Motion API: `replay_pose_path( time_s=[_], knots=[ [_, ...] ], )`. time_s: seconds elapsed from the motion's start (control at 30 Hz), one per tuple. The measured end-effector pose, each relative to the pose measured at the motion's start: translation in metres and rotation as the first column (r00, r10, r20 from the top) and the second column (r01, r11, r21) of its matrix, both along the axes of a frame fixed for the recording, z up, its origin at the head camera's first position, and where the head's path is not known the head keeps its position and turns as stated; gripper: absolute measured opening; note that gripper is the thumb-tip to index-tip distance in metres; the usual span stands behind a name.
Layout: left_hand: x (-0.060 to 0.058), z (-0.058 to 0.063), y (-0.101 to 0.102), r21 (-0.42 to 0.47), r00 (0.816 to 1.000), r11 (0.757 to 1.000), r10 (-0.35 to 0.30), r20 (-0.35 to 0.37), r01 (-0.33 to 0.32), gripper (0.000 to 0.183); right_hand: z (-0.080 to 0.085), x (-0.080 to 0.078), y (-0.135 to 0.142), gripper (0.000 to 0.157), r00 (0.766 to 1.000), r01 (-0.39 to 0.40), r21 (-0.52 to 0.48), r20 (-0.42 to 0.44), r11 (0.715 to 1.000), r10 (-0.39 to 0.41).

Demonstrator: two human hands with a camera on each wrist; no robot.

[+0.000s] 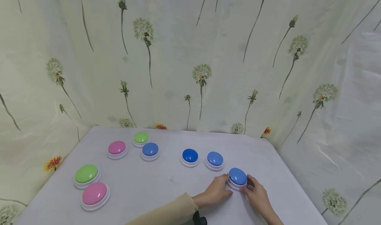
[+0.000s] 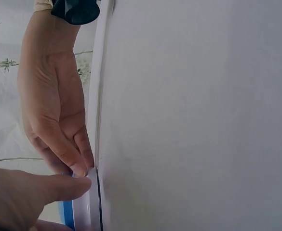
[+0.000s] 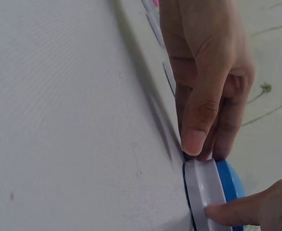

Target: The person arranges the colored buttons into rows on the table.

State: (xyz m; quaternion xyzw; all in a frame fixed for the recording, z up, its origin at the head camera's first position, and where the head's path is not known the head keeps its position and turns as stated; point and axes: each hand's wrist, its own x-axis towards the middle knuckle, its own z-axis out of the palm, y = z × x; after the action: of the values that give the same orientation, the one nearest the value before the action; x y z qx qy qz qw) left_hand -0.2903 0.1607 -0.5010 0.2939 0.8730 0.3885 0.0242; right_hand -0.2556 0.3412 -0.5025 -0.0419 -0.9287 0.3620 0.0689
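A blue dome push button (image 1: pixel 238 176) on a round white base sits at the right of the table, between my two hands. My left hand (image 1: pixel 216 190) grips its left side, fingers along the side and thumb near the front of the base. On the opposite side my right hand (image 1: pixel 257 195) holds the base, its thumb in front and fingers curled behind. In the left wrist view the left thumb (image 2: pixel 66 187) lies against the white base (image 2: pixel 81 211). The right wrist view shows the right thumb (image 3: pixel 232 211) pressed on the base (image 3: pixel 203 187), low over the tabletop.
Two more blue buttons, one darker (image 1: pixel 190 155) and one lighter (image 1: pixel 215 159), stand just behind to the left. Farther left are another blue button (image 1: pixel 150 149), green buttons (image 1: pixel 141 137) and pink buttons (image 1: pixel 117 147). A flower-printed curtain (image 1: pixel 178 53) surrounds the white table (image 1: pixel 154 182).
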Motion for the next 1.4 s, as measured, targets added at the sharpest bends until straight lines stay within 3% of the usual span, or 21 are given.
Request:
replay_pose_path(
  time_s=[0.17,0.5,0.67,0.9,1.07,1.27,1.4],
  knots=[
    [-0.005,0.000,0.006,-0.075,0.999,0.996,-0.039,0.013,0.040,0.072,-0.003,-0.010,0.006,0.063,0.998,0.037,0.007,-0.044,0.999,-0.036],
    [-0.017,-0.001,0.022,-0.183,0.983,0.970,-0.141,0.120,0.162,0.086,-0.005,-0.031,0.010,0.045,0.983,0.132,0.040,-0.132,0.990,-0.126],
    [-0.024,0.002,0.024,-0.238,0.982,0.956,-0.148,0.122,0.173,0.082,-0.006,-0.040,0.012,0.040,0.975,0.156,0.029,-0.164,0.987,-0.150],
    [-0.035,0.001,0.023,-0.213,0.981,0.959,-0.166,0.105,0.185,0.080,-0.007,-0.048,0.012,0.047,0.979,0.145,0.007,-0.144,0.989,-0.142],
    [-0.037,0.000,0.021,-0.186,0.982,0.964,-0.183,0.056,0.190,0.078,-0.007,-0.047,0.010,0.048,0.977,0.156,0.014,-0.146,0.988,-0.152],
    [-0.031,0.002,0.009,-0.183,0.975,0.959,-0.205,0.086,0.217,0.072,-0.002,-0.034,-0.002,0.052,0.978,0.181,0.037,-0.107,0.983,-0.177],
    [-0.027,0.005,-0.007,-0.193,0.957,0.939,-0.266,0.113,0.284,0.063,0.003,-0.022,-0.015,0.064,0.985,0.166,0.044,-0.049,0.985,-0.164]
  ],
)
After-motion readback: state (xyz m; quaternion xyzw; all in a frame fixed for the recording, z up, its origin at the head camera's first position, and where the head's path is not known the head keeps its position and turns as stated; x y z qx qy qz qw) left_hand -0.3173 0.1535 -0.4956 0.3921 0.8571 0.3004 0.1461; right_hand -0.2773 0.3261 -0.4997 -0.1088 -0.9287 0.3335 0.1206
